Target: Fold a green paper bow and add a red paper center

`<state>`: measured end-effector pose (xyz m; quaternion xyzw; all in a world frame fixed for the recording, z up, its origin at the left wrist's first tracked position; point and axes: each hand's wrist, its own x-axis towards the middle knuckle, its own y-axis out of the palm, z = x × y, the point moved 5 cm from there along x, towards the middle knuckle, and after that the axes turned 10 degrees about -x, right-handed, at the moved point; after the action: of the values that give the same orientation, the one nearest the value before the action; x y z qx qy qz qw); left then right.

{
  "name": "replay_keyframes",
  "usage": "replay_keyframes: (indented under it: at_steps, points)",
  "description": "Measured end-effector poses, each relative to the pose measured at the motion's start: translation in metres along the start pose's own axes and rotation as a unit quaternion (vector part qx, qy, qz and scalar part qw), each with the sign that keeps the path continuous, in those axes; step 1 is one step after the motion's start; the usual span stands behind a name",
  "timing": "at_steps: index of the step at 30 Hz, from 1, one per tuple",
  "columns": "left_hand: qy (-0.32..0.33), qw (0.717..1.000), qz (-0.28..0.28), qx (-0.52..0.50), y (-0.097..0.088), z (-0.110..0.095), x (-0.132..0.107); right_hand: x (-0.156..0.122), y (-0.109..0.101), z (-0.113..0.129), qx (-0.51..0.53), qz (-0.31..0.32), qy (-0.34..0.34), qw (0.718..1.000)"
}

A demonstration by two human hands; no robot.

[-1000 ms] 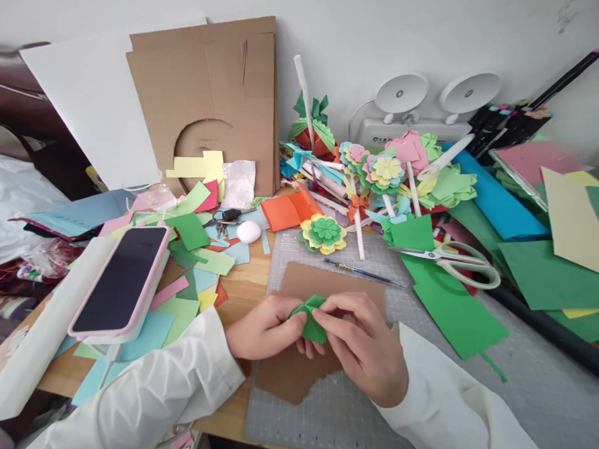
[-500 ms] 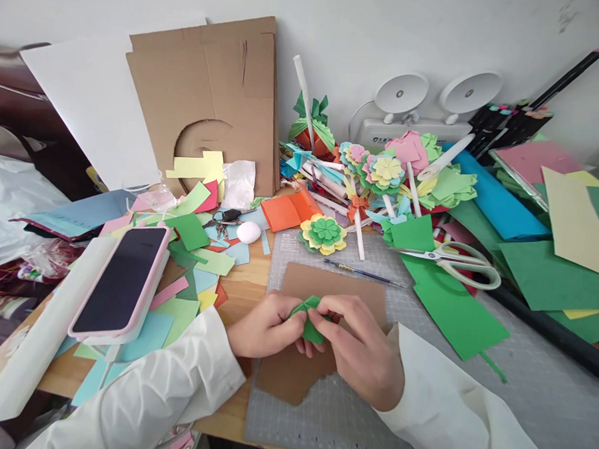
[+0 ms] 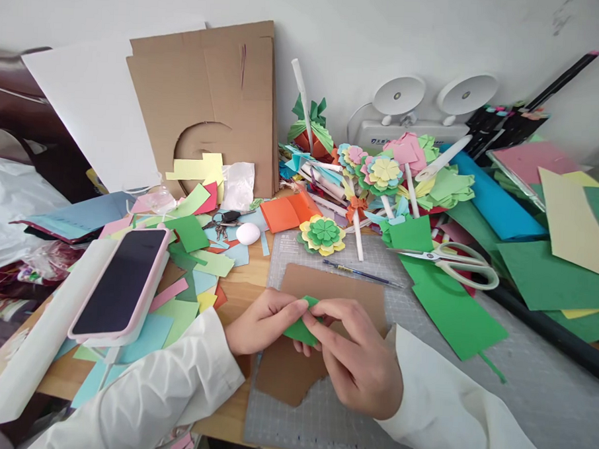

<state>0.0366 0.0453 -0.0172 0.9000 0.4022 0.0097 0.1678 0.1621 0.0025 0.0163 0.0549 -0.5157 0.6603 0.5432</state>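
Observation:
Between my two hands is a small folded piece of green paper [image 3: 301, 332], held above a brown cardboard piece [image 3: 293, 376]. My left hand [image 3: 263, 323] grips it from the left, thumb on top and fingers beneath. My right hand [image 3: 360, 356] pinches its upper right edge with thumb and forefinger. Fingers cover much of the paper, so its full shape is hidden. Beyond the hands, a blue pen [image 3: 361, 273] lies on the grey cutting mat [image 3: 281, 425]. A layered paper flower [image 3: 323, 235] rests behind the pen.
White-handled scissors [image 3: 461, 263] lie on green paper [image 3: 459, 321] at the right. To the left, a phone [image 3: 121, 279] sits among coloured paper scraps [image 3: 176, 315]. Paper flowers on white sticks [image 3: 384, 172] crowd the back, near leaning cardboard sheets [image 3: 206, 88].
The green paper has turned between my fingers, and its creased top now shows as a flatter face. My left thumb has shifted up to its upper edge.

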Motion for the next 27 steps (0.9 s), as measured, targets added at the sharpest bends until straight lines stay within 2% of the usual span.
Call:
replay_keyframes:
  at_steps: [3, 7, 9, 11, 12, 14, 17, 19, 21, 27]
  points:
    - [0.001, 0.999, 0.035, -0.01, 0.004, 0.0, -0.001, 0.001, -0.003, -0.005, 0.109, 0.009, 0.07, 0.992]
    - [0.0, 0.994, 0.095, -0.045, 0.011, -0.001, -0.002, 0.001, -0.005, -0.016, 0.243, 0.0, 0.173, 0.955]
    - [-0.002, 0.992, 0.111, -0.06, 0.013, -0.002, -0.003, -0.002, -0.005, -0.026, 0.284, -0.033, 0.228, 0.931]
    - [-0.008, 0.99, 0.123, -0.072, 0.014, -0.003, -0.003, -0.007, 0.001, -0.036, 0.333, -0.041, 0.304, 0.892]
    - [-0.014, 0.989, 0.129, -0.075, 0.016, -0.002, -0.003, -0.009, 0.006, -0.04, 0.36, -0.021, 0.34, 0.869]
    - [-0.028, 0.988, 0.138, -0.072, 0.017, -0.001, -0.004, -0.012, 0.019, -0.039, 0.427, 0.058, 0.378, 0.819]
    - [-0.024, 0.988, 0.145, -0.051, 0.019, 0.0, -0.004, -0.01, 0.031, -0.023, 0.54, 0.172, 0.354, 0.744]
    - [-0.019, 0.988, 0.15, -0.038, 0.02, 0.001, -0.005, -0.006, 0.032, -0.014, 0.581, 0.198, 0.334, 0.715]
    - [-0.024, 0.988, 0.152, -0.035, 0.02, 0.003, -0.005, -0.003, 0.029, -0.01, 0.588, 0.199, 0.327, 0.712]
    - [-0.066, 0.982, 0.146, -0.099, 0.019, 0.003, -0.004, 0.002, 0.023, -0.008, 0.577, 0.19, 0.304, 0.734]
